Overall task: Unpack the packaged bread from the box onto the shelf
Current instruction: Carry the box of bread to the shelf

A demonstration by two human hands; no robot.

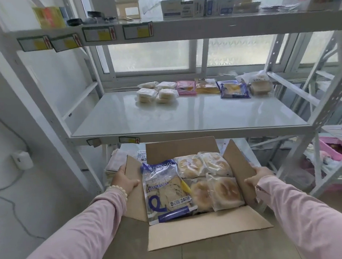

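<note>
Landmark: the cardboard box [203, 226], open on the floor below the shelf; all places are given from it.
Left hand [125, 180]: clamped on the box's left flap, thumb over the inner face, fingers behind it; it holds cardboard, no bread.
Right hand [259, 176]: clamped the same way on the right flap, holding cardboard only.
Blue bread bag [164, 192]: lies flat in the left half of the box, long axis running from the near wall to the far wall, just inward of the left hand, so that hand looks the nearer one.
Round buns [208, 177]: four clear packs in the right half, two near and two far, overlapping at the edges, just inward of the right hand.
Shelf [185, 116]: beyond and above the box; its near part is bare, so a lifted pack has to travel up and away.
Shelved packs [193, 89]: a row along the shelf's far edge, well apart from the box.
Hidden: anything under the top layer in the box cannot be seen; both hands' fingers are behind the flaps; print on the far packs is too small to read; the top shelf is blurred.
</note>
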